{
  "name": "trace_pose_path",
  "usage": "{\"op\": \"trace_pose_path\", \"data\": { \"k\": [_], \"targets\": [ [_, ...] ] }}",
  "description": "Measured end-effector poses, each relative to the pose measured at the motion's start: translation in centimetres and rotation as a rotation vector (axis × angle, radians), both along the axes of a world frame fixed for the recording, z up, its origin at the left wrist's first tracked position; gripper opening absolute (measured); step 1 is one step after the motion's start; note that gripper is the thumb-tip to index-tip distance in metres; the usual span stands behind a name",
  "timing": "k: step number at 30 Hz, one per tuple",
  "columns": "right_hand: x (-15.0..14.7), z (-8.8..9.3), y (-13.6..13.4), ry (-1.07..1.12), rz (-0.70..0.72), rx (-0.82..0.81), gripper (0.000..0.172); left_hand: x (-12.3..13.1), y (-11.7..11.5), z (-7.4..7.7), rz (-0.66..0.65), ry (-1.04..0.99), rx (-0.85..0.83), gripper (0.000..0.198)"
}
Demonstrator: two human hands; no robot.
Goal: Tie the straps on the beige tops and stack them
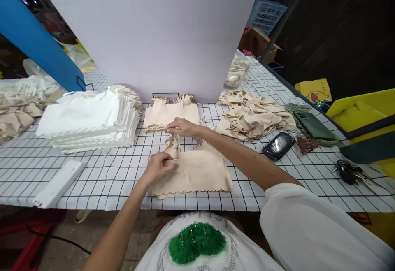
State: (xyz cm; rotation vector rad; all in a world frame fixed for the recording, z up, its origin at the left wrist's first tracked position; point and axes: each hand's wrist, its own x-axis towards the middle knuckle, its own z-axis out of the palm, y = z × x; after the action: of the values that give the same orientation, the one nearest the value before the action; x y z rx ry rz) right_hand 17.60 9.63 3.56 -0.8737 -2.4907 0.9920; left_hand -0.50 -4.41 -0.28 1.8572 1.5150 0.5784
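A beige camisole-like top (pixel 194 172) with a wavy hem lies flat in front of me, its hem toward the table's near edge. My left hand (pixel 160 167) is closed at its upper left corner, thumb and fingers on the cloth. Just above, my right hand (pixel 183 127) is closed at the upper end of a gathered beige strap (pixel 173 145); its fingertips partly hide the cloth there. Behind that hand sits a neat pile of folded beige tops (pixel 171 113), with bunched straps at its far side.
White folded garments (pixel 89 114) form a tall stack on the left, beyond a white power strip (pixel 58 184). To the right lie a loose beige heap (pixel 253 114), a black phone-like item (pixel 278 146), a green case (pixel 314 127) and keys (pixel 352 171). A pale panel (pixel 160 36) rises behind.
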Motion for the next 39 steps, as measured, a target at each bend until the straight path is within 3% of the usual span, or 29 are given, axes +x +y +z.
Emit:
{"op": "trace_pose_path", "data": {
  "k": [2, 4, 6, 8, 11, 15, 19, 21, 24, 26, 29, 33, 39],
  "targets": [
    [1.9, -0.3, 0.4, 0.141, -0.113, -0.011, 0.023, -0.5, -0.1, -0.2, 0.079, 0.026, 0.112, 0.022],
    [4.8, -0.2, 0.8, 0.206, -0.327, 0.02, 0.025, -1.1, -0.1, -0.1, 0.155, 0.019, 0.232, 0.023],
    [8.0, 0.0, 1.1, 0.139, -0.553, 0.076, 0.027, -1.3, 0.2, 0.2, 0.172, -0.02, 0.313, 0.022],
    [10.5, -0.1, 1.0, 0.022, -0.669, 0.108, 0.024, -0.9, 1.0, 0.6, 0.131, -0.096, 0.33, 0.02],
    [11.6, -1.4, 0.3, -0.102, -0.679, 0.099, 0.018, 1.2, 2.7, 1.0, 0.035, -0.187, 0.282, 0.018],
    [9.7, -3.6, -0.4, -0.233, -0.725, 0.15, 0.03, 5.2, 5.6, 0.7, -0.059, -0.193, 0.209, 0.015],
    [8.8, -3.7, -1.3, -0.203, -0.704, 0.22, 0.015, 7.3, 8.1, 0.9, -0.051, -0.23, 0.17, 0.016],
    [9.2, -3.1, -2.1, -0.156, -0.648, 0.255, 0.012, 7.5, 8.8, 1.5, -0.045, -0.258, 0.23, 0.026],
    [9.9, -2.4, -3.7, -0.022, -0.457, 0.408, 0.013, 7.6, 9.2, 2.7, -0.136, -0.308, 0.303, 0.056],
    [10.1, -2.2, -4.6, 0.115, -0.343, 0.553, 0.015, 7.7, 9.0, 3.2, -0.212, -0.362, 0.149, 0.069],
    [10.0, -2.3, -5.6, 0.293, -0.327, 0.688, 0.016, 7.7, 8.3, 3.5, -0.257, -0.513, -0.215, 0.062],
    [10.0, -2.1, -6.4, 0.436, -0.339, 0.689, 0.015, 7.3, 6.8, 3.4, -0.226, -0.77, -0.467, 0.045],
    [10.0, -1.9, -7.2, 0.578, -0.336, 0.683, 0.014, 8.7, 6.2, 2.7, -0.091, -0.988, -0.831, 0.039]
  ]
}}
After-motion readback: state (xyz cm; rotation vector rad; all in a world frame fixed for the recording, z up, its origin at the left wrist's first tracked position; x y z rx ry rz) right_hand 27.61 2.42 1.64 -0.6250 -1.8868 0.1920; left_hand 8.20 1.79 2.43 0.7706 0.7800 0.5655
